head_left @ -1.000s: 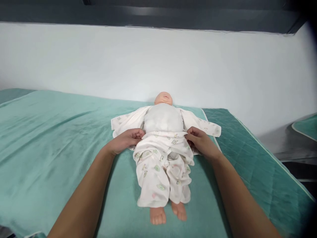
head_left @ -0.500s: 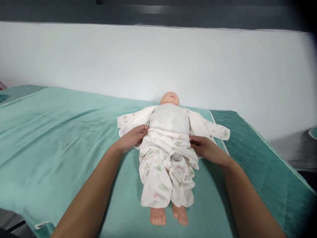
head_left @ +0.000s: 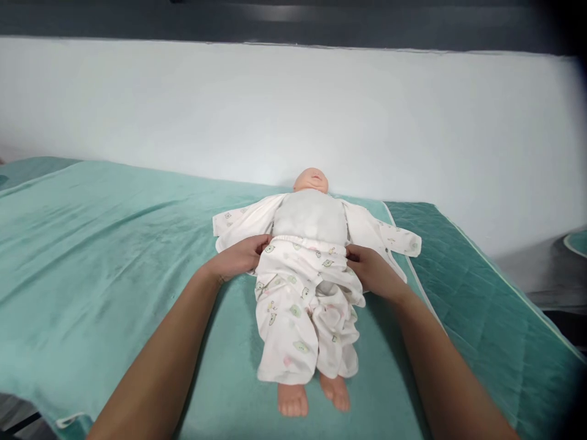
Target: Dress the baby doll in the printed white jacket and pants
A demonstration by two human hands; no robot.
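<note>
A baby doll lies on its back, head away from me and bare feet toward me. White printed baby pants cover its legs up to the waist, with the right-hand leg bunched up. A matching white top lies spread open under the doll, its sleeves stretched out to both sides. At the left of the waistband, my left hand is closed on the pants' edge. My right hand grips the other side of the waistband, its fingertips partly hidden by cloth.
A light green sheet covers the bed surface. Darker quilted green fabric shows at the right. Behind the doll's head rises a white wall, with a dark band along the top.
My right hand has shifted slightly left and up along the waistband. My left hand has moved slightly left and down. The doll stays in place.
</note>
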